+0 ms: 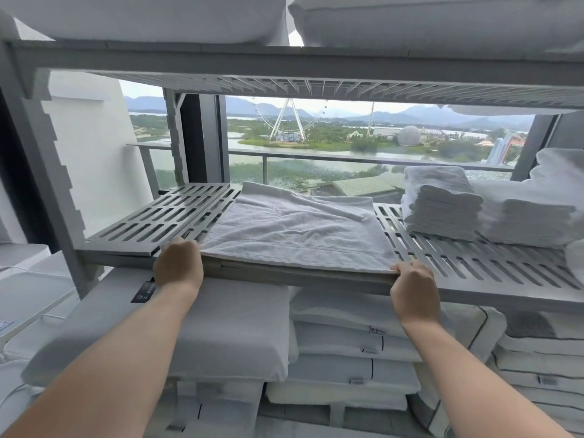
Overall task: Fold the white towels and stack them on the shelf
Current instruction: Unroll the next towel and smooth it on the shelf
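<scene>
A white towel (294, 229) is shown spread flat on a grey slotted shelf (151, 222), its near hem laid along the shelf's front edge. Both near corners are held: the left grip (178, 263) is clenched on the left corner, the right grip (412, 279) on the right one. A stack (442, 207) of folded towels is set further right on the same shelf, apart from the spread towel. For a clean fold, both corners are probably best lifted together, carried level to the far hem and matched edge to edge, with wrinkles smoothed before the next fold. On bedding (363, 314) below the shelf, a small label (378, 330) can be read as "Hilton". A black tag (145, 290) beside the left grip cannot be read.
</scene>
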Demonstrator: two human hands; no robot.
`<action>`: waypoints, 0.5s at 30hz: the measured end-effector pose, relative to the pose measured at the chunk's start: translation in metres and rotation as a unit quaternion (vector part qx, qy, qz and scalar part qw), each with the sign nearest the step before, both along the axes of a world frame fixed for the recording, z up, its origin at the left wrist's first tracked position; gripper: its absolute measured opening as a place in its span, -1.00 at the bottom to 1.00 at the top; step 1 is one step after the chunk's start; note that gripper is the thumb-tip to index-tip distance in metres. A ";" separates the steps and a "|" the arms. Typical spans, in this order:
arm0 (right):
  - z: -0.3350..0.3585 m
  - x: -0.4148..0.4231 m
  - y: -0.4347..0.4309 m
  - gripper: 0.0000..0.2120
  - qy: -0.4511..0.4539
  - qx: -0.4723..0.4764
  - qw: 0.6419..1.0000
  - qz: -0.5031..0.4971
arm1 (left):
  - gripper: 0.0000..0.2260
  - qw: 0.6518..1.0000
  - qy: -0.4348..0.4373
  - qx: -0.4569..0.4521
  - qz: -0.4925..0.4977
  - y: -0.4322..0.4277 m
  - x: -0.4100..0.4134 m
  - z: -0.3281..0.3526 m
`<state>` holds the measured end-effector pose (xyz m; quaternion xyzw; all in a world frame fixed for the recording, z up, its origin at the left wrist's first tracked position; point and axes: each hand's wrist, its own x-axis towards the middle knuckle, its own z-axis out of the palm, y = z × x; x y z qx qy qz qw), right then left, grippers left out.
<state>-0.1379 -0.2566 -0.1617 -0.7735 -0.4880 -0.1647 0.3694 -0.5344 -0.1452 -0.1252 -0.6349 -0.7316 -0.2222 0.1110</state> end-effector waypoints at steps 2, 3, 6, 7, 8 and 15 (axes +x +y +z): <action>-0.001 0.001 -0.003 -0.66 0.004 0.006 1.000 0.007 | -0.78 1.000 -0.005 0.000 0.005 -0.001 -0.002 -0.002; -0.001 0.001 -0.004 -0.66 0.007 0.007 1.000 0.009 | -0.77 1.000 -0.001 -0.001 0.007 -0.001 -0.002 -0.002; -0.001 0.000 -0.008 -0.65 0.013 0.012 1.000 0.016 | -0.72 0.999 0.036 -0.011 0.011 -0.004 0.001 -0.004; -0.001 -0.001 -0.009 -0.65 0.013 0.010 1.000 0.020 | -0.71 0.999 0.047 -0.017 0.014 -0.005 0.002 -0.004; -0.002 -0.001 -0.009 -0.66 0.012 0.007 1.000 0.025 | -0.71 0.998 0.056 -0.023 0.018 -0.006 0.003 -0.004; 0.003 0.004 -0.006 -0.74 0.020 0.010 0.999 0.041 | -0.76 0.994 0.105 0.031 -0.019 -0.011 0.038 0.004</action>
